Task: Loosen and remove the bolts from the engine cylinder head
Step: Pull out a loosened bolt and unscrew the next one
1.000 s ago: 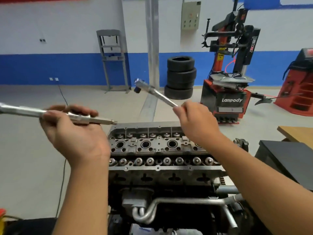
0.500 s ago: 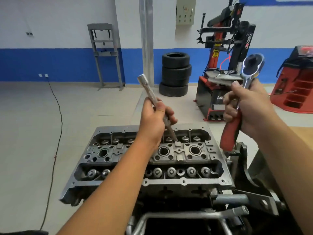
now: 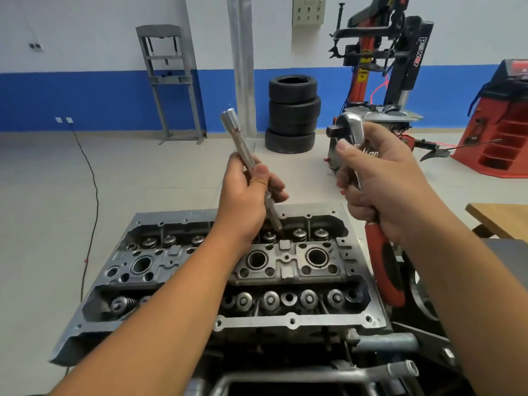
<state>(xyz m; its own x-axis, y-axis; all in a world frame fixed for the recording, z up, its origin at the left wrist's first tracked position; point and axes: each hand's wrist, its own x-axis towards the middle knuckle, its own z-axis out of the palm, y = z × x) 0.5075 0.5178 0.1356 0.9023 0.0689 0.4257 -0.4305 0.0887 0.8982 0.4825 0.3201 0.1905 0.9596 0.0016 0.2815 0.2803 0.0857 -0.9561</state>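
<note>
A grey metal engine cylinder head point(image 3: 288, 267) lies in front of me, with valve springs and round bores showing on top. My left hand point(image 3: 245, 198) grips a long silver extension bar point(image 3: 241, 144) that leans up and to the left, its lower tip down among the valve springs at the head's far side. My right hand point(image 3: 380, 178) grips a ratchet wrench point(image 3: 350, 125) with a chrome head and a red handle point(image 3: 384, 267), held upright to the right of the bar and apart from it. The square drive points left.
A stack of black tyres point(image 3: 293, 114) stands on the floor behind. A red tyre changer point(image 3: 380, 64) is at the back right, a red machine point(image 3: 503, 121) at far right. A wooden table edge point(image 3: 497, 218) is on the right. A black cable point(image 3: 91, 181) runs along the floor at left.
The camera view dropped closer over the head. My right hand turned the ratchet so its drive faces left, and brought it nearer the extension bar. The bar stays with its tip in the head.
</note>
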